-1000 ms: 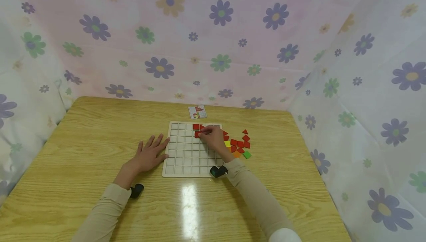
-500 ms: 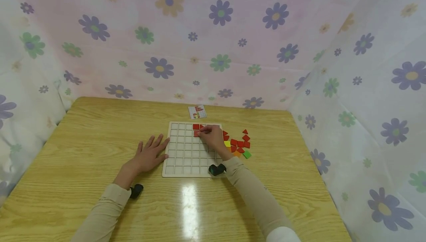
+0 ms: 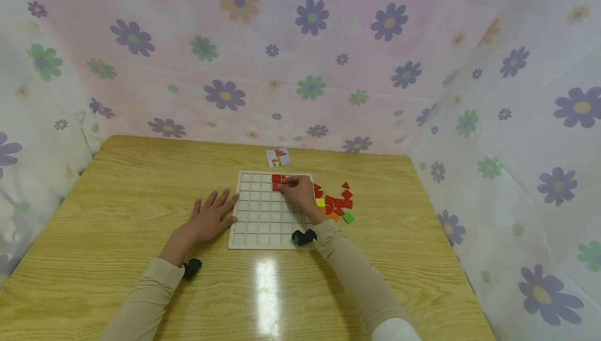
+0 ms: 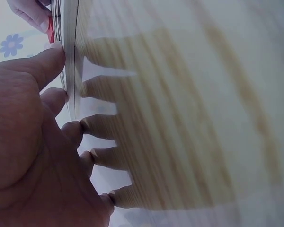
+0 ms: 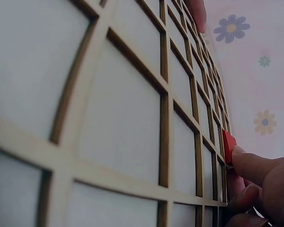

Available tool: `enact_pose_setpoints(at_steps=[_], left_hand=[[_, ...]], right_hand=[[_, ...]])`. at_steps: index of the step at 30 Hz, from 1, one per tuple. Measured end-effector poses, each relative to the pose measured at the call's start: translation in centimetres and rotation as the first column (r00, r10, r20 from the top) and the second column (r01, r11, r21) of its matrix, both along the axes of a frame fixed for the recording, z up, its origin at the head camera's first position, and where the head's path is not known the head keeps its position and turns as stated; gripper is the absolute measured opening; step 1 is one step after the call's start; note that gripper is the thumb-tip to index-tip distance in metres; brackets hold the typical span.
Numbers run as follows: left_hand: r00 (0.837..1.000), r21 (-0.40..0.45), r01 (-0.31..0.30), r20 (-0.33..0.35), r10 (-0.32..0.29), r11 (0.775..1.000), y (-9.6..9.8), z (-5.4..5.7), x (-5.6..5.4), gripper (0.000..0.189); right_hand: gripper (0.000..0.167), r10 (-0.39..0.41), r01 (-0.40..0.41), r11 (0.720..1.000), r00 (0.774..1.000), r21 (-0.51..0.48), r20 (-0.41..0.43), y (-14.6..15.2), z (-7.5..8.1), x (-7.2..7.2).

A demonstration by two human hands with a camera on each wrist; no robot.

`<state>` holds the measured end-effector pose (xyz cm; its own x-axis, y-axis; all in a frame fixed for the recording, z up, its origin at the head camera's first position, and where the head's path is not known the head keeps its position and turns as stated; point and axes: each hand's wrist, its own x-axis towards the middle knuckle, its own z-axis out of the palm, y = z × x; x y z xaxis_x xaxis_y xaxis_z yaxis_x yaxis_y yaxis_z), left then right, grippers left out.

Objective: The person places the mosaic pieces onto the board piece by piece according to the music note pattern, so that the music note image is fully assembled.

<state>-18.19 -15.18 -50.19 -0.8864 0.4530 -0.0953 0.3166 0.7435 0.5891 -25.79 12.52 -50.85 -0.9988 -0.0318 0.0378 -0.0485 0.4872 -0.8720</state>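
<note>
My right hand point(image 3: 299, 193) pinches a red square tile point(image 3: 275, 187) over the upper part of the pale wooden grid board point(image 3: 253, 226). In the right wrist view the thumb lies against this red tile point(image 5: 229, 146), close to the grid. Just above it, another red square tile point(image 3: 276, 178) sits in the board's top row. A corner of a further red tile shows beside that one, mostly covered by the hand. My left hand point(image 3: 210, 218) lies with fingers spread, its fingertips at the board's left edge. Thumb and fingers of this left hand point(image 4: 42, 118) show along the edge in its wrist view.
Right of the board lie several loose tiles: red ones point(image 3: 339, 203), a yellow one point(image 3: 321, 202), an orange one point(image 3: 334, 217) and a green one point(image 3: 348, 218). A small printed card point(image 3: 278, 157) lies behind the board. Flowered cloth point(image 3: 312, 49) stands around the table.
My right hand has shifted very slightly up and left, bringing the pinched red square closer below the top-row red square. The left hand stays in place.
</note>
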Motion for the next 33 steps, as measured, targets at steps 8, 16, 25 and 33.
enact_pose_setpoints(at_steps=[8,16,25,33], left_hand=[[1.000,-0.048,-0.003,0.003,0.004,0.999,0.15,0.34,0.03,0.066],[1.000,-0.034,-0.002,0.012,0.003,0.999,0.19,0.37,0.00,0.066],[1.000,-0.033,0.001,0.005,0.000,0.999,0.14,0.10,-0.03,0.066],[1.000,-0.049,-0.012,-0.009,0.012,0.999,0.24,0.10,0.02,0.064]], right_hand=[[0.015,-0.021,0.020,0.999,1.000,0.025,0.015,-0.15,0.11,0.07],[0.014,-0.026,0.026,0.999,1.000,0.027,0.012,-0.27,0.20,0.07],[0.014,-0.051,0.051,0.998,0.998,0.031,0.023,-0.40,0.17,0.14],[0.013,-0.029,0.029,1.000,1.000,0.006,-0.008,-0.32,-0.22,0.26]])
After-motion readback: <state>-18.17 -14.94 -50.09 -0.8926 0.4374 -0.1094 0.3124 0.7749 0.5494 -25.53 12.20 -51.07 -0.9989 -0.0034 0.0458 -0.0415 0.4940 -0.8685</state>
